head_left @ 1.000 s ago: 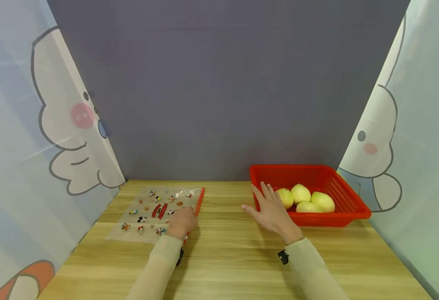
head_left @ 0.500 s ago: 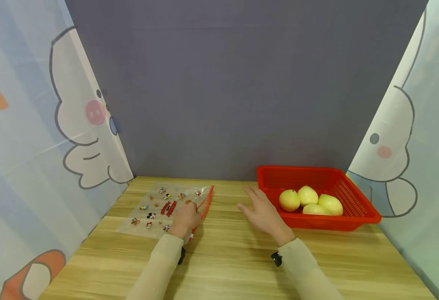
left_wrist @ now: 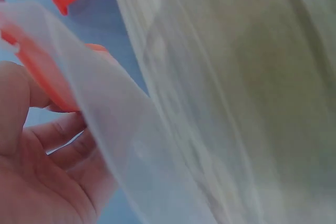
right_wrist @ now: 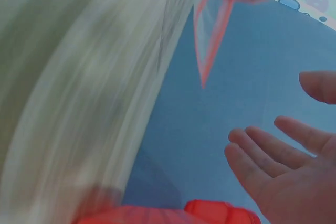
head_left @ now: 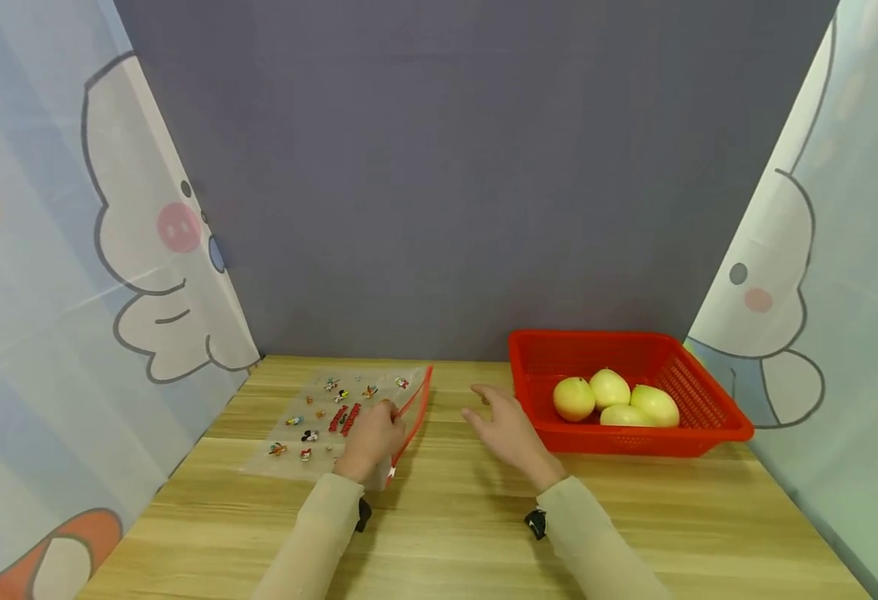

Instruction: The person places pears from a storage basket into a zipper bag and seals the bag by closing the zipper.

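My left hand [head_left: 373,440] pinches the red-edged mouth of a clear zip bag [head_left: 299,457] printed with small cartoon figures. The bag lies on the left of the table, its mouth lifted and parted on the right side. In the left wrist view the thumb and fingers [left_wrist: 58,135] grip the red zip strip [left_wrist: 39,72]. My right hand [head_left: 509,435] hovers between the bag and a red basket [head_left: 634,442], holding nothing. Its fingers [right_wrist: 262,150] are spread and relaxed in the right wrist view. Several pale yellow-green round fruits [head_left: 609,389] sit in the basket.
The wooden table [head_left: 454,533] runs up to a grey back panel [head_left: 408,183]. Cartoon-printed curtains [head_left: 33,333] hang on both sides. The basket stands at the back right, close to the right curtain.
My left hand has lifted the bag's red edge, and the mouth gapes wider. From over the basket's left rim, my right hand has moved left toward the bag.
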Action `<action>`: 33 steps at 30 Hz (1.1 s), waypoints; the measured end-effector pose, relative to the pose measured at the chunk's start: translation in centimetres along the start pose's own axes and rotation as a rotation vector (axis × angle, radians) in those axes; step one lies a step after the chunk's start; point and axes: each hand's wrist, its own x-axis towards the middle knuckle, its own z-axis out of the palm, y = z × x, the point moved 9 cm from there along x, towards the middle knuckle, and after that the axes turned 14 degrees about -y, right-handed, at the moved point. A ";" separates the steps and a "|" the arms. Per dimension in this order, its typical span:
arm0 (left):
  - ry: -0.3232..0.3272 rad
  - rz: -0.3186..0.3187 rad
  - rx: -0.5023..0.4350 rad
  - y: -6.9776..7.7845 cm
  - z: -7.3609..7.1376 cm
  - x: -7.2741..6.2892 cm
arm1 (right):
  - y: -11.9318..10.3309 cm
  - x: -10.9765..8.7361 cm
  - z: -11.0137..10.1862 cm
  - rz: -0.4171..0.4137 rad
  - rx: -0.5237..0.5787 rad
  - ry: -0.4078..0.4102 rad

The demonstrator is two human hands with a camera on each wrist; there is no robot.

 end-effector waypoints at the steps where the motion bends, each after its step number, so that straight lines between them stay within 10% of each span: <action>1: -0.002 0.003 -0.014 0.2 -0.1 0.0 | 0.1 0.1 0.2 0.012 0.010 0.001; 20: 0.011 0.098 -0.128 4.0 -0.7 -0.8 | 0.5 1.6 2.4 0.099 0.139 0.025; 33: -0.002 0.133 -0.197 5.1 -0.3 -1.0 | 0.6 2.2 4.1 0.117 0.522 -0.050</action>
